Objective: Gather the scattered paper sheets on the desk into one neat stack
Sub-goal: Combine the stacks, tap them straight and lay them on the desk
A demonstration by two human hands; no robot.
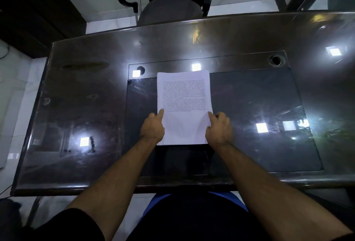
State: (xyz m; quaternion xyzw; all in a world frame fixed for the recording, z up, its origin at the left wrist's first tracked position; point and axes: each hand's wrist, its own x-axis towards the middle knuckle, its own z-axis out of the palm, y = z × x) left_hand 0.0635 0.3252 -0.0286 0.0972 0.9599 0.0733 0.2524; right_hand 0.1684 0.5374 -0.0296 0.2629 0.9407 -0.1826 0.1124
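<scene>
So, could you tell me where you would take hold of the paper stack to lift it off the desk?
By its two long side edges near the bottom, where the left hand and right hand already flank it. The stack lies flat on the desk, so fingers probably have to slide under from the sides.

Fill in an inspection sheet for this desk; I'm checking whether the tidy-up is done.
Surface: glossy dark desk, inset mat, two grommet holes, ceiling-light reflections.
Job's things: one paper stack lying at centre, printed side up, edges nearly flush; no loose sheets seen.
Clutter: nothing seen.
Grippers: left hand at the stack's left edge, right hand at its right edge, fingers touching the paper, squaring it.
Cables: thin dark cable on the floor at left.
Surroundings: chair beyond the desk, pale floor.
</scene>
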